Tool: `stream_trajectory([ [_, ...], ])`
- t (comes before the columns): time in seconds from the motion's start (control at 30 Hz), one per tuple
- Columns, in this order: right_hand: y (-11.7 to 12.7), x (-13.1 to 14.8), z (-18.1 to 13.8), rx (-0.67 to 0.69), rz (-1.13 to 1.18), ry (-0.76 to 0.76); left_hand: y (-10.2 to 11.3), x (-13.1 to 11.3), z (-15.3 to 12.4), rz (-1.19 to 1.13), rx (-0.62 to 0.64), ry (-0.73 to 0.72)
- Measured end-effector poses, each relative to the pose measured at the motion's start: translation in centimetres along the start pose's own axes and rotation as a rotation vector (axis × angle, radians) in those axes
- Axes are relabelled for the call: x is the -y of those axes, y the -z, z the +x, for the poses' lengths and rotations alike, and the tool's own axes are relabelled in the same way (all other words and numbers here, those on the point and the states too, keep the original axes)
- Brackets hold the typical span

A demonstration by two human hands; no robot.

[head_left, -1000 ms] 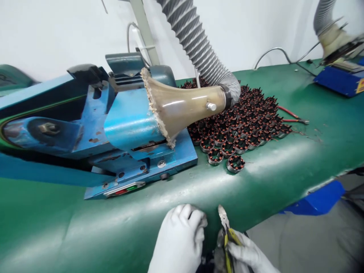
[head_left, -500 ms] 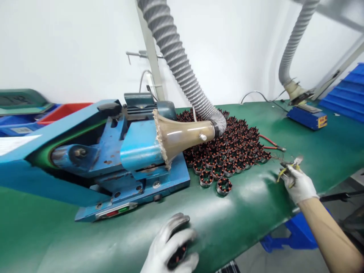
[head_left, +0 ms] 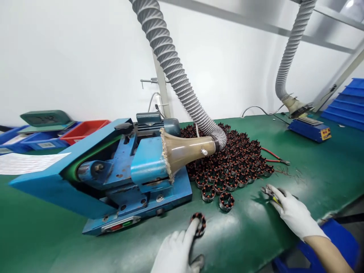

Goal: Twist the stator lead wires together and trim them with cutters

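Note:
My left hand (head_left: 176, 250), in a white glove, reaches up from the bottom edge. Its index finger touches a motor stator (head_left: 201, 227), a dark ring with copper windings, while the thumb is apart from it. Right of that, my gloved right hand (head_left: 295, 212) is closed around yellow-handled pliers (head_left: 269, 192), mostly hidden by the fingers. Two single stators, a front one (head_left: 226, 201) and another beside it (head_left: 208, 193), stand at the near edge of a large group of stators (head_left: 236, 159).
A blue belt machine (head_left: 148, 163) with a suction funnel (head_left: 187, 149) and grey hose fills the left centre. Red-handled pliers (head_left: 274, 161) and wire scraps lie behind my right hand. A blue box (head_left: 308, 129) and bins (head_left: 82, 131) stand farther off.
My left hand has moved up and its index finger now reaches onto the stator it had been wrapped around. My right hand came leftward with the pliers. The view has shifted.

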State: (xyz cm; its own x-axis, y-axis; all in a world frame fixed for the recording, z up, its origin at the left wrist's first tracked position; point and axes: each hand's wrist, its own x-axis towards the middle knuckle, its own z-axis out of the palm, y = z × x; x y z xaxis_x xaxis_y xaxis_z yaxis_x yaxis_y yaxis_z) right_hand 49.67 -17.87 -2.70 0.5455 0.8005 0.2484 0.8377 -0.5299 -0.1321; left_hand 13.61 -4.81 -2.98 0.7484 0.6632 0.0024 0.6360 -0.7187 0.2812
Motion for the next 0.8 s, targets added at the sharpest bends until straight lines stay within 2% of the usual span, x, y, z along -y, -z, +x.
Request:
stream_trajectory([
  [0.07, -0.1, 0.4, -0.3, -0.029, -0.075, -0.003, -0.8, -0.6, 0.9, -0.05, -0.095, -0.106],
  [0.13, -0.2, 2.0, -1.1, -0.054, -0.12, 0.045, -1.8, -1.1, 1.4, -0.048, -0.2, -0.216],
  [0.2, -0.5, 4.8, -2.5, -0.052, -0.094, 0.217, -2.7, -1.3, 2.0, -0.037, -0.243, -0.303],
  [0.23, -0.8, 6.5, -3.3, 0.007, -0.009, 0.391, -3.0, -1.4, 2.3, -0.037, -0.247, -0.328],
  [0.27, -1.0, 8.3, -4.0, 0.018, 0.063, 0.503, -3.2, -1.5, 2.8, -0.037, -0.253, -0.344],
  [0.33, -1.7, 11.7, -4.9, -0.049, 0.094, 0.652, -3.6, -1.6, 3.6, -0.028, -0.286, -0.35],
  [0.37, -2.1, 13.1, -5.0, -0.086, 0.083, 0.678, -3.7, -1.8, 4.1, -0.022, -0.309, -0.349],
  [0.43, -2.8, 15.1, -4.8, -0.129, 0.054, 0.663, -4.0, -2.0, 4.9, -0.033, -0.362, -0.337],
  [0.53, -3.6, 16.4, -3.9, -0.151, 0.037, 0.566, -4.2, -2.2, 5.9, -0.09, -0.376, -0.231],
  [0.6, -4.0, 16.3, -3.3, -0.17, 0.043, 0.532, -4.1, -2.2, 6.5, -0.106, -0.363, -0.165],
  [0.7, -4.6, 15.1, -3.0, -0.164, 0.062, 0.547, -3.6, -2.1, 7.1, -0.094, -0.356, -0.148],
  [0.8, -5.2, 14.1, -3.4, -0.146, 0.127, 0.567, -2.9, -2.3, 6.3, -0.039, -0.363, -0.126],
])
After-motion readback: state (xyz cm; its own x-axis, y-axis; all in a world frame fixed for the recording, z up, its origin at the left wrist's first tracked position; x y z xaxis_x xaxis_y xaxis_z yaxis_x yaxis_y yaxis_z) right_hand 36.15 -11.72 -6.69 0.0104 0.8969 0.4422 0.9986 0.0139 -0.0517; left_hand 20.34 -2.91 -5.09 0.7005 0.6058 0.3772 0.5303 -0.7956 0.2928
